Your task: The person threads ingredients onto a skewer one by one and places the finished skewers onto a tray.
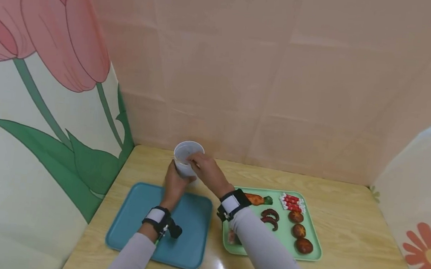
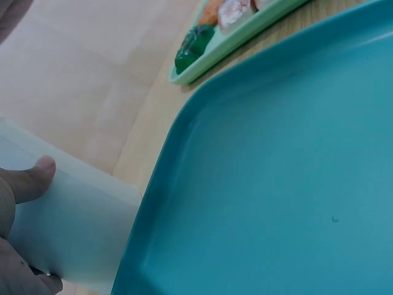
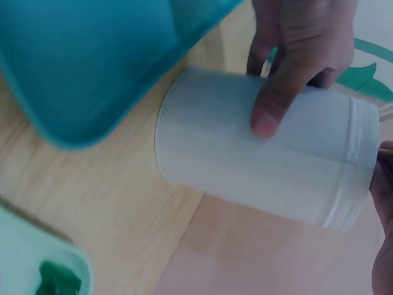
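My left hand (image 1: 175,183) grips a white cylindrical container (image 1: 185,169) around its side, thumb along the wall in the right wrist view. The container (image 3: 258,147) is held near the far edge of the blue tray (image 1: 187,234), its mouth facing up in the head view. My right hand (image 1: 209,173) reaches over the rim with bent fingers, and the fingertips are down inside the mouth. In the right wrist view only part of the right hand (image 3: 384,227) shows at the rim; I cannot tell whether it pinches anything.
A green tray (image 1: 315,250) at the right bears a carrot-shaped piece (image 1: 257,199), red-and-white sticks (image 1: 293,203), brown curved pieces (image 1: 269,223) and round mushroom-like pieces (image 1: 299,231). My right forearm crosses its near left corner. A pink backdrop (image 1: 263,113) stands behind the wooden table (image 1: 349,236).
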### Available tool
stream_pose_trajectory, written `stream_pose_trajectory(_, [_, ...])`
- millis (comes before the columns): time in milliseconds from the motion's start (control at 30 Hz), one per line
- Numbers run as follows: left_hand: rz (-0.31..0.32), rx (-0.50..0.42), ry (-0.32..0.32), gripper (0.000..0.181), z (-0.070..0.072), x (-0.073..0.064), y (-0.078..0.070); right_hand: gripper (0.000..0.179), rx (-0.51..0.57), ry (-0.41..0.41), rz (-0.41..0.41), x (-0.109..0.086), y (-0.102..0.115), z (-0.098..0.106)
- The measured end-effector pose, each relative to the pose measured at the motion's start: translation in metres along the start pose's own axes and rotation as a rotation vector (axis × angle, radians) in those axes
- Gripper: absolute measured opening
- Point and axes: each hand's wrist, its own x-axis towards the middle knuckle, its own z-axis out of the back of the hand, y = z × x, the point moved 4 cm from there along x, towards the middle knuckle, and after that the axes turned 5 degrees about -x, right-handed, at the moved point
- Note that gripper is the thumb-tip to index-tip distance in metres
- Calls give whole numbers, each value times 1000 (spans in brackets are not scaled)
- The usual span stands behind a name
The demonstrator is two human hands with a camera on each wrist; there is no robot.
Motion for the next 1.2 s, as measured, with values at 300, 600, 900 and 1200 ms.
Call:
stream_pose_trajectory(300, [19, 29, 16, 90, -1, 1, 2, 16, 160, -58, -116, -1, 2, -3])
stream_pose_trajectory(600, [1, 102, -10, 98, 7, 2, -7, 9, 242, -330, -201, 0, -2, 29])
stream_pose_trajectory(900, [43, -69, -101, 104, 51, -24, -43, 16, 450, -565, -210, -33, -1, 124])
stream_pose_trajectory(1200, [-607, 362, -60, 53, 64, -98, -124, 19, 567, -465, -216, -80, 40, 153])
